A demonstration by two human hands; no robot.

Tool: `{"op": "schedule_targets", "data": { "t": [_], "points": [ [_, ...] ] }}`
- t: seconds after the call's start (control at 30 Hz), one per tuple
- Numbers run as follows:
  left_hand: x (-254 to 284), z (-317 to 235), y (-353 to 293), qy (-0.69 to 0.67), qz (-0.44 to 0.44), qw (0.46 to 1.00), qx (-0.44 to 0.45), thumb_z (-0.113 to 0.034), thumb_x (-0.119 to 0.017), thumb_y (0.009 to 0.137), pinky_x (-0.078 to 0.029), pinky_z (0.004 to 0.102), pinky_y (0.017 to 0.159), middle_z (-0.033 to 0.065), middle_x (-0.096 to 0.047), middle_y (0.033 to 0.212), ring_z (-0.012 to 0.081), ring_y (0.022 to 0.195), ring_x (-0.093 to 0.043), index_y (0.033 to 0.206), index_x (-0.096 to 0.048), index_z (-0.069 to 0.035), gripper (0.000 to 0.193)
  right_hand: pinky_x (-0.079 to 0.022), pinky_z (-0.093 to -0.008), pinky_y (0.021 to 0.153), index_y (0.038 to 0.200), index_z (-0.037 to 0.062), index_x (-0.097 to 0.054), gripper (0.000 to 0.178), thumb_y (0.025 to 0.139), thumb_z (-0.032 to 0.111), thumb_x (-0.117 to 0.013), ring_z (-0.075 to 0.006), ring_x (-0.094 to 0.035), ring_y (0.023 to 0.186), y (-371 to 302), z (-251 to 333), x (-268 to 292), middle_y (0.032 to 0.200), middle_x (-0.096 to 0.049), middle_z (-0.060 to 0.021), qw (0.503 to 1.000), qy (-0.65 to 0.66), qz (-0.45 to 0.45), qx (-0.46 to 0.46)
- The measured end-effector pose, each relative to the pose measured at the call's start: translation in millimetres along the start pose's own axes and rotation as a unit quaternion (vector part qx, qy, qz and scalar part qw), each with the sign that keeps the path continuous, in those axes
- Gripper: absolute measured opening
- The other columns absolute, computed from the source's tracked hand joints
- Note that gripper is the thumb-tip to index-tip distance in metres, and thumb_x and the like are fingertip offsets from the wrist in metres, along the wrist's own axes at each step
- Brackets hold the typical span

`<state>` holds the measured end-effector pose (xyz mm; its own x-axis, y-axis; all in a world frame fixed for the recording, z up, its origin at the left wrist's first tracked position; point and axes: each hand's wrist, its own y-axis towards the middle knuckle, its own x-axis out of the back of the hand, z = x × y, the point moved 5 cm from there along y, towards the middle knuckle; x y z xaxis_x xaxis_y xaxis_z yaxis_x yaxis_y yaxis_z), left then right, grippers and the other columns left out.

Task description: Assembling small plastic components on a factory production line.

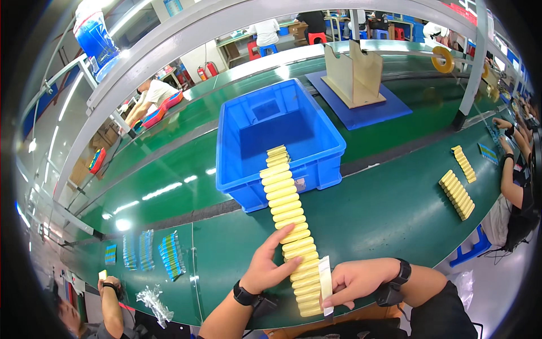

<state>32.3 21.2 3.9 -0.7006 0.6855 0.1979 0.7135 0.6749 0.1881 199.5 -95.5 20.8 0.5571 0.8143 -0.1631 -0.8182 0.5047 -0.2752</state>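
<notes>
One yellow ribbed row lies under the fingertips of the spread left hand; at the row's right edge, the right hand pinches a white strip.

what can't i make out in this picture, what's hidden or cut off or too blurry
From the head view:
- How much of the yellow ribbed strip lies inside the blue bin: hidden by the bin's near wall.
- The palm of the right hand: hidden by the hand itself.
- The body of the person at lower left: cut off by the dark fisheye rim.
- The far workers' hands: too small.
</notes>
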Motion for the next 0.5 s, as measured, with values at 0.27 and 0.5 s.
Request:
{"op": "schedule_targets", "data": {
  "t": [0.27,0.5],
  "points": [
    [-5.4,23.1,-10.6,-0.047,-0.009,0.996,0.073,-0.011,-0.078,0.093,-0.043,0.0363,0.114,0.0129,-0.061,0.142,0.0221,0.132,-0.057,0.153,-0.047,-0.002,0.068,-0.049,-0.024,0.056,0.106,0.0001,-0.075,0.034,0.106,0.032,-0.062,-0.0072,-0.062,0.059,-13.7,-9.4,11.1,0.08,-0.073,-0.0025,0.999,-0.016,0.004,-0.051],
    [-4.0,11.7,-2.2,0.01,-0.014,1.0,-0.008,-0.012,-0.08,0.089,-0.04,0.0391,0.116,0.0176,-0.054,0.149,0.0266,0.138,-0.052,0.155,-0.043,-0.002,0.077,-0.053,-0.0336,0.079,0.118,0.011,-0.076,0.023,0.095,0.008,-0.073,-0.0205,-0.065,0.095,-13.1,22.5,50.9,0.105,-0.068,-0.007,0.817,-0.247,-0.447,0.268]
  ]
}}
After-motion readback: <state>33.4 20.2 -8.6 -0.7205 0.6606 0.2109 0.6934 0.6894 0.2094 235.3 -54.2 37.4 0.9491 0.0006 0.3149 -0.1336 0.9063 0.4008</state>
